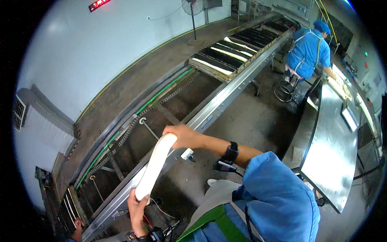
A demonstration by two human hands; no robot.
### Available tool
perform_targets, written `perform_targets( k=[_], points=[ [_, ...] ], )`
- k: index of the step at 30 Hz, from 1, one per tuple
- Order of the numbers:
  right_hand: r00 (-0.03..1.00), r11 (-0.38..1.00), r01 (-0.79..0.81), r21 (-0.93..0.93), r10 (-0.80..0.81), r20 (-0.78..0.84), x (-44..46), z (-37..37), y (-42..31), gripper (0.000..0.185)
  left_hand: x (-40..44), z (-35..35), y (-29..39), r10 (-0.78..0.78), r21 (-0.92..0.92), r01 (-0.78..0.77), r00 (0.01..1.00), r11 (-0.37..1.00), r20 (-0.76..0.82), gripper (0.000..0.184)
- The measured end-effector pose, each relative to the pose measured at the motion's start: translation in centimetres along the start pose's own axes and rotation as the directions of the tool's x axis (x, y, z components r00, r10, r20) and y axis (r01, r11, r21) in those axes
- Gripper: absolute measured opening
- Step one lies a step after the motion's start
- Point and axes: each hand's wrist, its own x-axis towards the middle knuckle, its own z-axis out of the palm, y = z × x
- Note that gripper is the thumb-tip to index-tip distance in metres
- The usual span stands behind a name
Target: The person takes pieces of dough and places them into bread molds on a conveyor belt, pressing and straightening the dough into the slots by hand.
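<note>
A long, pale, smooth roll of dough (155,169) is stretched between my two hands, slanting over the metal rail of the conveyor. My right hand (183,136) is wrapped round its upper end. My left hand (136,205) grips the lower end. Farther along the conveyor, dark trays (227,56) hold several pale dough strips.
The conveyor's metal rail (217,105) runs diagonally past my hands. A steel table (332,141) stands at the right. A person in blue (308,52) sits at its far end, handling dough. Another person's hand (78,223) is over trays at lower left.
</note>
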Motion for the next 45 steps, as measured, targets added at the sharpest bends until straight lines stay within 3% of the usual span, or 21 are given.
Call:
perform_targets(
  k=[2,3,5,9,11,13,15,17,19,21,23,25,27,28,29,31,35,37,39,42,45],
  points=[
    [0.983,0.997,0.046,0.061,-0.035,-0.178,-0.9,-1.2,-0.1,0.037,0.9,2.0,0.2,0.044,0.082,-0.043,0.999,0.996,-0.006,0.028],
    [0.988,0.997,0.002,0.079,0.011,-0.156,-3.1,-3.0,-0.1,0.037,0.6,4.7,1.2,0.053,0.1,-0.054,0.998,0.993,0.018,0.031],
    [0.962,0.99,-0.009,0.139,0.046,-0.269,-2.6,-5.1,-0.8,0.037,2.6,6.2,1.7,0.15,0.206,-0.146,0.989,0.968,-0.004,0.032],
    [0.95,0.995,0.035,0.089,-0.006,-0.312,-4.2,-10.9,-2.0,0.033,4.0,11.6,2.9,0.303,0.357,-0.275,0.953,0.893,-0.024,0.036],
    [0.944,0.997,0.0,0.075,0.025,-0.328,-5.2,-13.9,-2.6,0.033,3.9,12.4,4.1,0.281,0.348,-0.26,0.96,0.901,-0.01,0.033],
    [0.945,0.99,-0.032,-0.136,-0.014,-0.325,-6.5,-17.1,-2.3,0.038,3.9,13.4,4.4,0.26,0.333,-0.246,0.966,0.91,0.003,0.03],
    [0.943,0.971,-0.036,-0.235,-0.045,-0.331,-7.7,-19.8,-1.3,0.038,3.3,13.3,3.8,0.101,0.248,-0.111,0.993,0.962,0.053,0.023],
    [0.936,0.885,-0.149,-0.441,-0.018,-0.352,-9.4,-21.9,0.0,0.04,2.2,12.9,2.0,0.021,0.276,-0.035,0.998,0.961,0.056,0.018],
    [0.863,0.813,-0.441,-0.379,0.269,-0.427,-11.1,-24.5,1.3,0.043,1.6,12.9,1.8,-0.098,0.088,0.095,0.994,0.992,0.038,0.017],
    [0.779,0.716,-0.574,-0.397,0.329,-0.534,-13.3,-26.8,3.5,0.042,1.1,13.1,0.7,-0.108,0.051,0.108,0.994,0.993,0.009,0.016],
    [0.778,0.754,-0.575,-0.318,0.384,-0.497,-16.1,-30.1,6.5,0.039,0.6,13.0,-1.4,-0.042,-0.015,0.041,0.996,0.999,-0.083,0.017],
    [0.732,0.723,-0.643,-0.251,0.484,-0.48,-18.7,-32.9,8.9,0.03,0.6,13.7,0.0,-0.126,-0.052,0.122,0.988,0.991,-0.09,0.016],
    [0.51,0.576,-0.775,0.259,0.813,-0.281,-21.1,-35.1,10.2,0.025,1.1,14.6,0.8,-0.105,-0.046,0.1,0.99,0.994,-0.098,0.015],
    [0.517,0.566,-0.711,0.416,0.823,-0.237,-22.6,-35.7,10.8,0.024,1.5,15.1,2.1,-0.12,0.044,0.122,0.991,0.991,-0.06,0.016],
    [0.422,0.474,-0.735,0.485,0.879,-0.221,-23.8,-36.3,11.6,0.026,2.0,15.8,3.0,-0.133,0.039,0.136,0.989,0.99,-0.06,0.016],
    [0.382,0.405,-0.673,0.619,0.907,-0.178,-25.6,-36.6,11.6,0.031,3.1,17.0,4.4,-0.079,-0.03,0.078,0.997,0.996,-0.016,0.016],
    [0.377,0.368,-0.632,0.682,0.915,-0.144,-26.7,-37.8,12.1,0.027,5.0,19.0,6.2,-0.073,0.042,0.071,0.996,0.997,0.053,0.016],
    [0.373,0.425,-0.657,0.623,0.901,-0.22,-25.5,-38.9,12.1,0.021,5.8,20.1,7.7,-0.089,0.056,0.086,0.994,0.995,0.056,0.016],
    [0.459,0.512,-0.66,0.549,0.854,-0.244,-23.2,-41.0,12.6,0.016,6.3,21.1,8.8,-0.085,0.035,0.082,0.992,0.996,0.093,0.017],
    [0.621,0.659,-0.545,0.519,0.733,-0.279,-17.3,-45.2,14.4,0.019,7.6,22.8,8.8,-0.111,0.016,0.11,0.991,0.994,0.07,0.018],
    [0.662,0.733,-0.472,0.49,0.661,-0.352,-10.4,-49.3,12.9,0.02,7.8,24.0,9.8,-0.107,0.094,0.102,0.993,0.99,0.055,0.019]
  ],
)
